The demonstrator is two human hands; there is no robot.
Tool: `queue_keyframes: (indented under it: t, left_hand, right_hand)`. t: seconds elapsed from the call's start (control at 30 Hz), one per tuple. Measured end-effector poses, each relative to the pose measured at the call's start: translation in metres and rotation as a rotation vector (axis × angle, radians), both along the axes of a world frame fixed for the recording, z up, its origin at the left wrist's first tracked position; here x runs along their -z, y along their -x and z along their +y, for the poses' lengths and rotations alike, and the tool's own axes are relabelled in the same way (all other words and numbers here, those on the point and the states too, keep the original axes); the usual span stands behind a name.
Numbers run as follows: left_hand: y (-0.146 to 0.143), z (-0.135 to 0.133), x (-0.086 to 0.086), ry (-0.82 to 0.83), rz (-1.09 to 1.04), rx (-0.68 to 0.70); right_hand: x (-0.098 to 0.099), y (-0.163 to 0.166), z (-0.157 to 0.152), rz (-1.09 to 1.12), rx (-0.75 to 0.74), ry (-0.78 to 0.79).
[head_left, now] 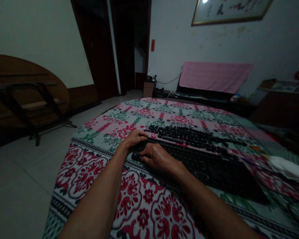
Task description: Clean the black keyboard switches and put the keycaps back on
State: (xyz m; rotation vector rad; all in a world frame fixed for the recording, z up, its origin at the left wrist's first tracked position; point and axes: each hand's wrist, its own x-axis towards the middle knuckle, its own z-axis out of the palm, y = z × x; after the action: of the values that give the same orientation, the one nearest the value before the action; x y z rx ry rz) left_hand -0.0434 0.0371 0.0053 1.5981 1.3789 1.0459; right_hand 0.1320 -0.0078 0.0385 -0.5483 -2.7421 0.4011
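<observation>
A black keyboard (233, 176) lies at a slant on the table, many of its key positions without caps. My left hand (134, 138) is at its far left corner, the fingers closed around the edge. Over the keyboard's left end, my right hand (157, 156) is bent down with thumb and fingers pinched together near the surface. Whatever sits between those fingertips is too small and dark to make out. Just behind the keyboard spread many loose black keycaps (191, 134), among them a long bar-shaped keycap (173, 139).
A patterned red, green and white tablecloth (144, 196) covers the table. To the right lie a white crumpled item (290, 167) and dark cables (271, 172). A folded round tabletop (27, 89) leans at the left wall. A pink cloth (214, 77) hangs at the back.
</observation>
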Motion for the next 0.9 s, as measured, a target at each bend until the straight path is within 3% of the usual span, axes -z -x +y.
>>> queue_keyframes:
  t: [0.9]
  left_hand:
    - [0.0012, 0.0022, 0.0014, -0.02, 0.083, 0.039]
  right_hand:
    - [0.0018, 0.0037, 0.0012, -0.015, 0.078, 0.039]
